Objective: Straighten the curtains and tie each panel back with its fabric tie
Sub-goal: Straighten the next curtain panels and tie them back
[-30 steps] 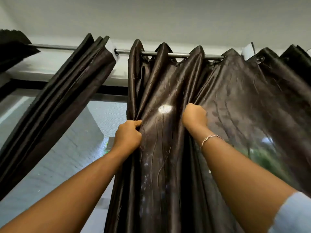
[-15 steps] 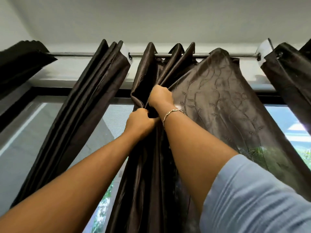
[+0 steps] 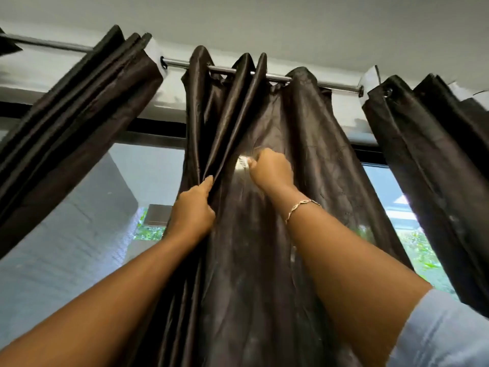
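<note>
A dark brown satin curtain panel point(image 3: 312, 144) hangs by eyelets from a metal rod point(image 3: 275, 77) straight ahead of me. My left hand point(image 3: 194, 207) grips the bunched folds at the panel's left side, thumb up along a pleat. My right hand point(image 3: 271, 169) pinches the fabric a little higher and to the right, where a bright spot of light shows through. The cloth between my hands is pulled fairly flat. No fabric tie is visible.
A second dark panel point(image 3: 79, 120) hangs gathered and slanting at the left, and a third point(image 3: 434, 160) at the right. Behind them is a black-framed window point(image 3: 148, 168) with a grey wall and greenery outside. The ceiling is close above the rod.
My hands were together at the gathered pleats half a second ago. Now they are apart, the right one further right, spreading the fabric. My view has tilted slightly.
</note>
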